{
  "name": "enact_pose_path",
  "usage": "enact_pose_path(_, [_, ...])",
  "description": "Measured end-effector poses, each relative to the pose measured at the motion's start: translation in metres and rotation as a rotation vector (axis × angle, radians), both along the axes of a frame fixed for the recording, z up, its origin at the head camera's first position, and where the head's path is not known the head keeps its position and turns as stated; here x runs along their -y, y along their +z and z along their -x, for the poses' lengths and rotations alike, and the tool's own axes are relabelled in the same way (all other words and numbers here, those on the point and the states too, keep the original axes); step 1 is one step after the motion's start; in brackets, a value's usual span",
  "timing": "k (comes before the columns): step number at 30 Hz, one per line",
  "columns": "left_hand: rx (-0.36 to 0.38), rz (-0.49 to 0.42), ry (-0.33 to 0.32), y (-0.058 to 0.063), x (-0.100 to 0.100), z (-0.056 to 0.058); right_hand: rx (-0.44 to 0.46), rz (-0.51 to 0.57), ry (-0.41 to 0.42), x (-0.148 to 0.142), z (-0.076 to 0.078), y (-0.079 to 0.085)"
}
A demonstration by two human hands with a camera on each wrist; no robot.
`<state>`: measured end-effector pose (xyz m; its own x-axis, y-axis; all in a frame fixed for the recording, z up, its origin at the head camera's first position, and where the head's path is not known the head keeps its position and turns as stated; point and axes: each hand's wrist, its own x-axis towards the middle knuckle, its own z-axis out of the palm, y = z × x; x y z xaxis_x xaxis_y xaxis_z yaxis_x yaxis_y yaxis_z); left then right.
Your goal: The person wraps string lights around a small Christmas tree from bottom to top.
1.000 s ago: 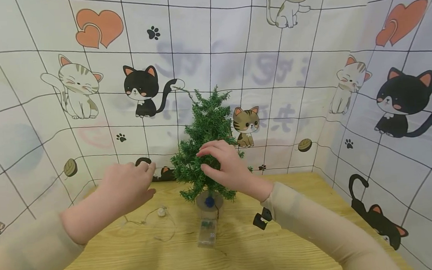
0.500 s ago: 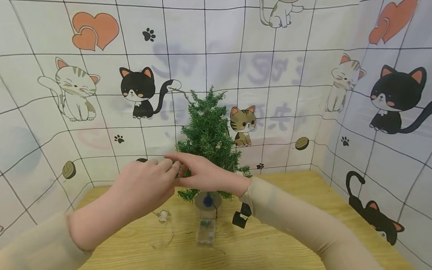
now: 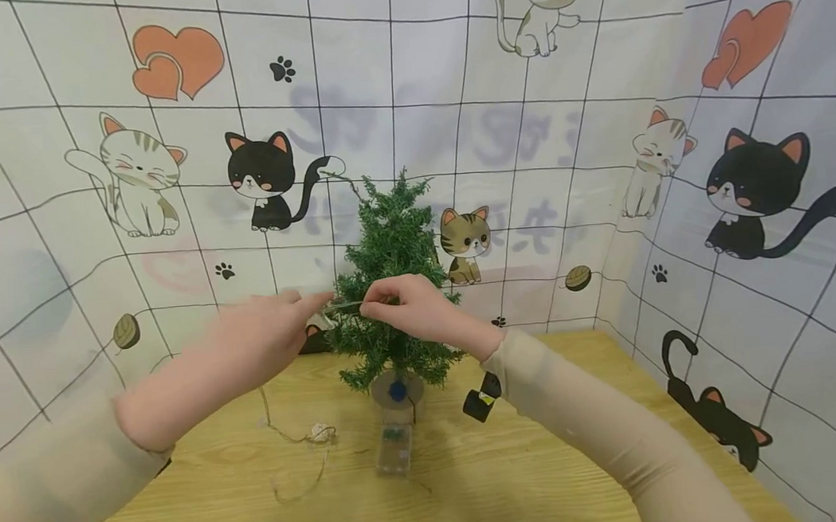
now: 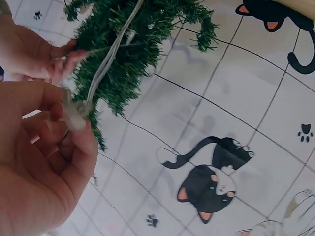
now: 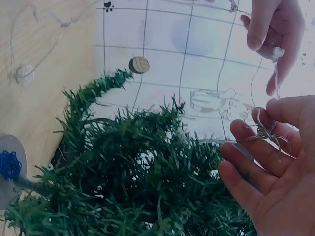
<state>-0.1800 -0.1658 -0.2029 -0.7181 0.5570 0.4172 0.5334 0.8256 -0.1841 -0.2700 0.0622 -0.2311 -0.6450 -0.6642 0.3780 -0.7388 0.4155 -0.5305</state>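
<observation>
A small green artificial Christmas tree (image 3: 395, 238) stands at the back of the table. At its left side my left hand (image 3: 250, 335) pinches a clear bulb (image 4: 75, 117) of a string of fairy lights between thumb and fingertips. In front of the tree, my right hand (image 3: 421, 309) pinches the same thin clear wire (image 3: 345, 304), which runs between the two hands. In the right wrist view a twisted knot of the wire (image 5: 266, 132) lies at the right fingers, and another stretch leads into the branches.
On the table (image 3: 531, 462), a transparent battery box (image 3: 395, 451) lies before the tree's round base (image 3: 379, 389), which has a blue bundle (image 3: 397, 391). Loose wire with a whitish ball (image 3: 321, 432) lies to its left. Cat-print cloth (image 3: 527, 166) hangs behind.
My right hand has come left to meet the left hand, then drawn back right, with wire now stretched between them. The loose wire on the table has shifted.
</observation>
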Motion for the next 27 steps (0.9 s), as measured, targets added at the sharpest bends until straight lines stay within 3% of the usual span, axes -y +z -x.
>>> enact_pose_path(6, [0.203, -0.184, 0.014, 0.005, 0.019, 0.014, 0.027, -0.025, -0.015, -0.003, 0.000, -0.003])
enact_pose_path(13, [0.339, -0.282, 0.014, -0.015, 0.035, 0.017, 0.012, -0.107, -0.033, -0.013, -0.004, -0.022])
enact_pose_path(19, [0.353, -0.261, 0.021, -0.028, 0.049, 0.024, -0.101, -0.146, -0.058, -0.022, 0.000, -0.032])
enact_pose_path(27, [0.384, -0.317, 0.051, -0.032, 0.067, 0.030, -0.265, -0.178, -0.086, -0.029, 0.002, -0.036])
